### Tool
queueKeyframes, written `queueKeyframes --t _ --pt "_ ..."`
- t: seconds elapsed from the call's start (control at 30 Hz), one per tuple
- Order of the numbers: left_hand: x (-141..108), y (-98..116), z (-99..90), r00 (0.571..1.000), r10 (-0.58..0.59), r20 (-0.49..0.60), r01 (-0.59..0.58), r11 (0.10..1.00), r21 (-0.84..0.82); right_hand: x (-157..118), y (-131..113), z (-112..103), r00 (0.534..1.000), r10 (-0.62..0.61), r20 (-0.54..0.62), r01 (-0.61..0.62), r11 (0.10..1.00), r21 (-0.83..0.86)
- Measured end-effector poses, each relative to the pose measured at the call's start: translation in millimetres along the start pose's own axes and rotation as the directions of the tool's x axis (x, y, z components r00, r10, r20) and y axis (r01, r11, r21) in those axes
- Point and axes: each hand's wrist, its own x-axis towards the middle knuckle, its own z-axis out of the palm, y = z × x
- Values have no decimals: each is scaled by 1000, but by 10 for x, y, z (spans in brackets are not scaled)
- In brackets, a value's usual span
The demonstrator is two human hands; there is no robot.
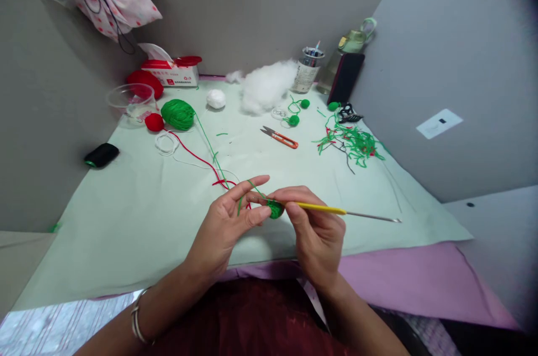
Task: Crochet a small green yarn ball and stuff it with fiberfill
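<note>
My left hand (235,214) pinches a small green crocheted piece (275,209) between thumb and fingers, its index finger stretched out with green yarn over it. That yarn runs back to a green yarn ball (177,114) on the table's left. In my right hand (318,227) is a yellow-handled crochet hook (321,208), its free metal end pointing right. The hook's other end meets the green piece, where my fingers hide the tip. A red strand (197,157) and a thin white strand lie close to my left hand.
Orange thread snips (279,137) lie mid-table, before white stuffing (269,87). Yarn scraps (357,143) are heaped at right near a phone (345,78) and a bottle. A plastic cup (131,99), tissue box (176,74) and red yarn stand back left; black thread (102,155) lies at the left edge.
</note>
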Motion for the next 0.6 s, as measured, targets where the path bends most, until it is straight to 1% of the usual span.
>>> queueKeyframes --t 0.03,0.1,0.13,0.17,0.2,0.23,0.27,0.3,0.33,0.37,0.43,0.5,0.6 --pt "1 -17 5 1000 2 -12 -2 1000 -13 -22 4 -3 998 -57 16 58 994 -90" --pt "12 -32 9 998 -62 -1 62 994 -87 -58 12 -22 982 -175 74 189 945 -266" --pt "21 -29 8 993 -116 16 117 985 -128 -67 15 -35 972 -219 90 236 921 -311" --pt "31 -19 4 985 -168 31 171 972 -162 -67 16 -49 970 -230 74 242 918 -315" --pt "40 -5 0 978 -207 38 210 961 -182 -58 16 -62 978 -206 22 204 939 -277" --pt "48 11 -6 974 -223 34 226 956 -187 -42 16 -71 988 -147 -42 136 971 -199" --pt "54 26 -11 976 -218 22 218 959 -179 -21 14 -77 993 -63 -98 54 994 -98" --pt "57 37 -15 980 -198 13 197 967 -160 0 13 -78 992 26 -124 -26 1000 2" --pt "57 44 -17 985 -171 10 171 977 -131 19 12 -74 988 99 -117 -90 993 82" --pt "54 44 -17 990 -140 13 141 986 -93 33 13 -68 986 143 -86 -131 983 132" --pt "45 32 -16 998 -69 13 69 998 -7 45 18 -56 984 176 -20 -171 972 162" --pt "35 13 -17 1000 -14 2 13 997 71 39 31 -53 979 205 -7 -201 965 169" --pt "24 4 -28 1000 -15 10 14 994 105 29 57 -69 960 278 -23 -264 933 246"
